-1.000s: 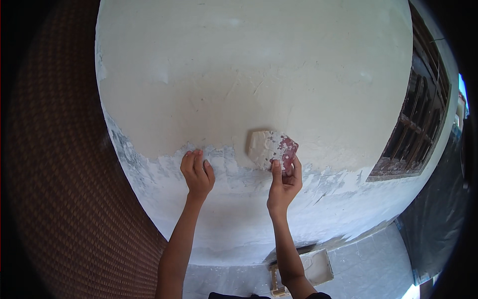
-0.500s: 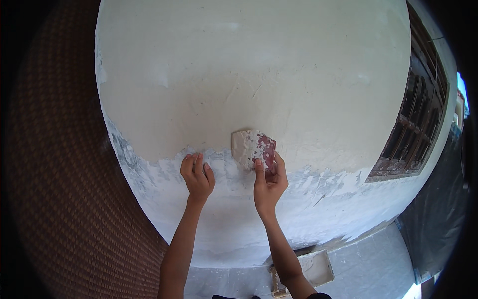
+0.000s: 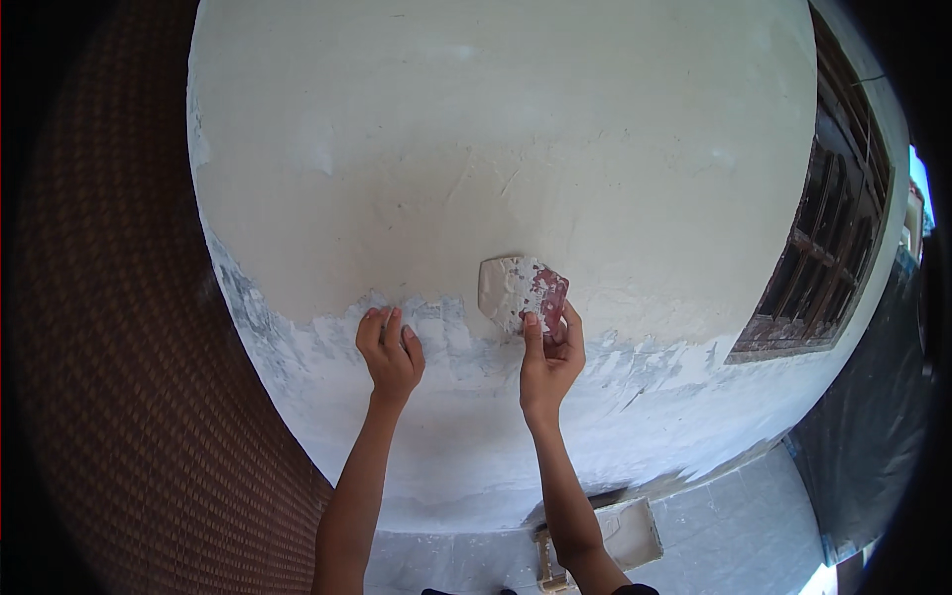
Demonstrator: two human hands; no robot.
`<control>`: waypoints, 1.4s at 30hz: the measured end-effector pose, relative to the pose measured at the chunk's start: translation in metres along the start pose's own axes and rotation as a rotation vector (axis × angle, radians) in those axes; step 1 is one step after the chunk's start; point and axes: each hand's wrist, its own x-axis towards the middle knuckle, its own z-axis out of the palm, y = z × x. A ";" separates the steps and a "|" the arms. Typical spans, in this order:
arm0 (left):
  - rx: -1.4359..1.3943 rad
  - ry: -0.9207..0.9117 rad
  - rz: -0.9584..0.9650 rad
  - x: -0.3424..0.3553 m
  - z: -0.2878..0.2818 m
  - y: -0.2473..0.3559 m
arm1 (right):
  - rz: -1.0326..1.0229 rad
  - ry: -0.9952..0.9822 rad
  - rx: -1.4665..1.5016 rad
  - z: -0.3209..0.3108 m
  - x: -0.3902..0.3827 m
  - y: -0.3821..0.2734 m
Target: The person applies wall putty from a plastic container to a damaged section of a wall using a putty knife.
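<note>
1. Gripping a putty-smeared scraper, your right hand has its fingers closed around the handle, blade flat against the wall.
2. Your left hand rests on the wall left of it, fingers loosely curled, holding nothing.
3. A tray lies on the floor below.

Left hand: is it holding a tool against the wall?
No, the left hand rests bare on the wall; the right hand holds the scraper.

bldg exterior, reno site | half-plastered wall | barred window | tiled floor
</note>
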 end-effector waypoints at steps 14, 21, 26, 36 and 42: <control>0.010 0.011 -0.007 0.001 0.001 0.002 | 0.039 0.041 0.087 -0.016 0.008 0.005; 0.009 0.037 -0.016 -0.003 0.002 0.003 | 0.052 0.146 0.104 -0.040 0.007 -0.005; 0.017 -0.001 0.009 0.000 -0.002 -0.001 | 0.041 0.037 0.055 -0.020 0.009 0.004; 0.010 -0.009 0.002 0.000 0.002 0.002 | -0.036 -0.059 -0.020 -0.040 -0.010 0.016; 0.025 0.019 0.010 -0.001 -0.002 -0.005 | -0.014 0.081 -0.085 -0.049 -0.007 0.018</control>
